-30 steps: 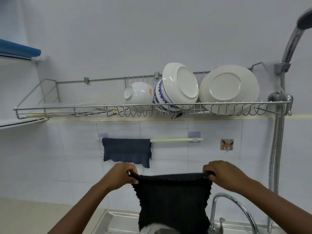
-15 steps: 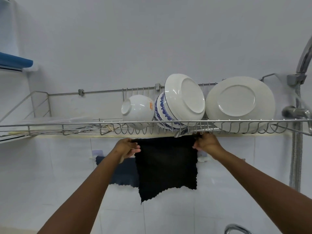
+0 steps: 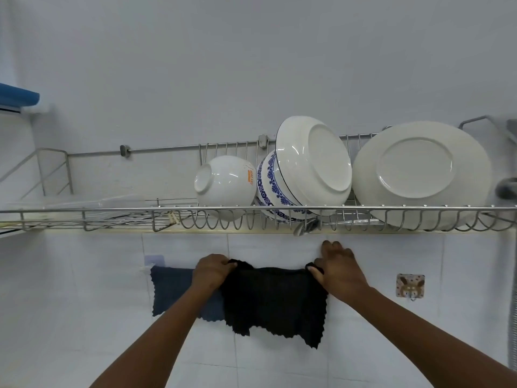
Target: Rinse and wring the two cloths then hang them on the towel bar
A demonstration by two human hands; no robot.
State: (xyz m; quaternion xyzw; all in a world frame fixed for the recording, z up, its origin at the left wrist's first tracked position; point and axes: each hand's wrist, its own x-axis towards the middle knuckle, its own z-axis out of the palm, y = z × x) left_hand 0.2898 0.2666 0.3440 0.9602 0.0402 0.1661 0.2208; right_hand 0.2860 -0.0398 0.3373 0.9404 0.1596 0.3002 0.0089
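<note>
left hand (image 3: pixel 211 271) | pinching black knit cloth (image 3: pixel 272 299), top-left corner | right hand (image 3: pixel 340 271) pinching top-right | top edge horizontal along towel bar, beside hung blue cloth (image 3: pixel 172 289)

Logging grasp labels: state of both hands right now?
Left hand: closed on the black cloth, top left corner.
Right hand: closed on the same cloth's top right corner.

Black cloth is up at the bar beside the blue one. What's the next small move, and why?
Probably let go with both hands: the black cloth already drapes at bar height beside the blue cloth, with the left hand and right hand pinching its top corners.
</note>
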